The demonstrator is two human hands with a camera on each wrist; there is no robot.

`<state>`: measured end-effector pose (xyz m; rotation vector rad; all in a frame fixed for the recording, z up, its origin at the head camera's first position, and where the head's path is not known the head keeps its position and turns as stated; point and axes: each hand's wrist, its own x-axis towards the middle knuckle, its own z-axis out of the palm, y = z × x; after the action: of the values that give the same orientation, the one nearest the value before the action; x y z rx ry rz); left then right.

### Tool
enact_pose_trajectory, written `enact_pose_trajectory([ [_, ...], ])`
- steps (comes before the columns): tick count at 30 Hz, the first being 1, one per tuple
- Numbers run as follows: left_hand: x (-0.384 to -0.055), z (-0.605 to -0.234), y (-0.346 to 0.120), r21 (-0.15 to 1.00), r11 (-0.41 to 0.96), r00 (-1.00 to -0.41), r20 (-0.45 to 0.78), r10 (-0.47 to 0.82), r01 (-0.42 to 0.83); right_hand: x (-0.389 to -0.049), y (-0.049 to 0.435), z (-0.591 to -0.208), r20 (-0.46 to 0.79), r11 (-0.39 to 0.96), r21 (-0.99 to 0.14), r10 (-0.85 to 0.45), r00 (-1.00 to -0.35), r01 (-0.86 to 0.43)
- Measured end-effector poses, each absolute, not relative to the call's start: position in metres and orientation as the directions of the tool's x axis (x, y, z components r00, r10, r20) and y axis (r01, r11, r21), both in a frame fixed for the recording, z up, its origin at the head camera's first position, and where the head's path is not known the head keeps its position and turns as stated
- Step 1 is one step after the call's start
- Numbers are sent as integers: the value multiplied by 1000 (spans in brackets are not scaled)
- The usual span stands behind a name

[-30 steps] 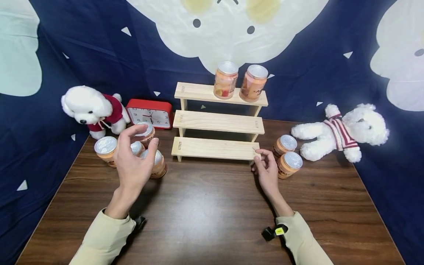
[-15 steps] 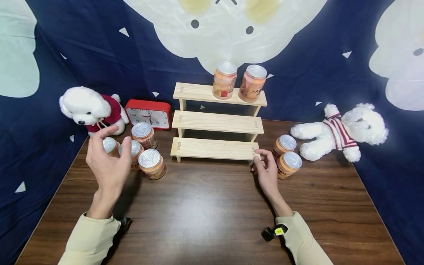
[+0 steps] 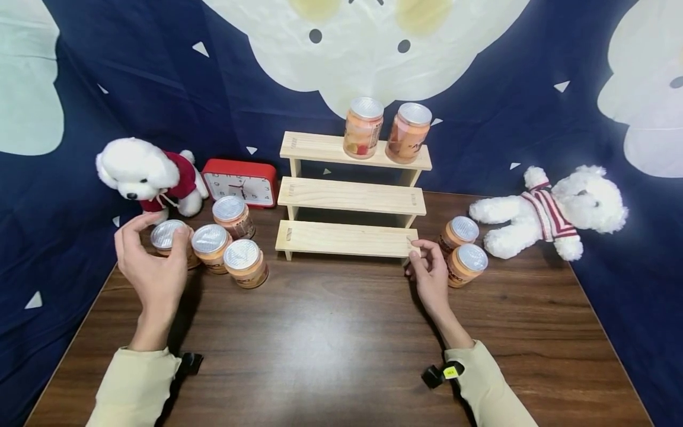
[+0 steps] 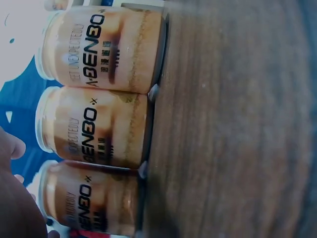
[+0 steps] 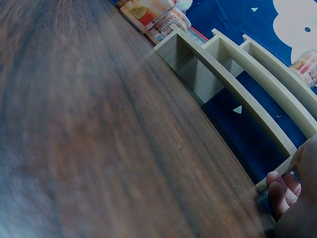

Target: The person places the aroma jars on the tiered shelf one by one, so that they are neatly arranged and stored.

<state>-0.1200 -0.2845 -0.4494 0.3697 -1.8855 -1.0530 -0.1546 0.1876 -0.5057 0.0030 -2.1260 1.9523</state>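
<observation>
My left hand (image 3: 152,267) is spread around the leftmost can (image 3: 162,233), a clear can with orange contents and a silver lid. In the left wrist view, the thumb (image 4: 15,146) stands apart from the row of cans; whether the fingertips touch the can (image 4: 89,201) is hidden. Beside it stand a middle can (image 3: 210,240), a front can (image 3: 244,261) and a can at the back (image 3: 230,210). My right hand (image 3: 429,276) pinches the right end of the lowest step of a three-step wooden display stand (image 3: 347,239).
Two cans (image 3: 363,130) stand on the stand's top step. Two more cans (image 3: 463,261) are right of my right hand. A red clock (image 3: 240,182) and a white toy dog (image 3: 144,169) stand at the back left. Another plush dog (image 3: 549,213) lies at the right of the brown table (image 3: 331,356).
My left hand has moved left and down, from over the nearer cans to the leftmost can. The right hand keeps its hold on the stand, and the cans have stayed in place.
</observation>
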Motion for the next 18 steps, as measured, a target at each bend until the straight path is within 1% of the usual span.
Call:
enact_pose_trajectory([
  [3,-120,-452,-287,815,560,-560,535,-633,146,-155,188,-506,187,101,-980,169,-968,-172],
  [8,-119,-455,-288,856,510,-601,450,-661,80,-155,188,-506,190,100,-980,168,-967,-175],
  [18,-117,-464,-296,863,503,-631,412,-657,39,-155,189,-505,183,112,-980,165,-969,-166],
])
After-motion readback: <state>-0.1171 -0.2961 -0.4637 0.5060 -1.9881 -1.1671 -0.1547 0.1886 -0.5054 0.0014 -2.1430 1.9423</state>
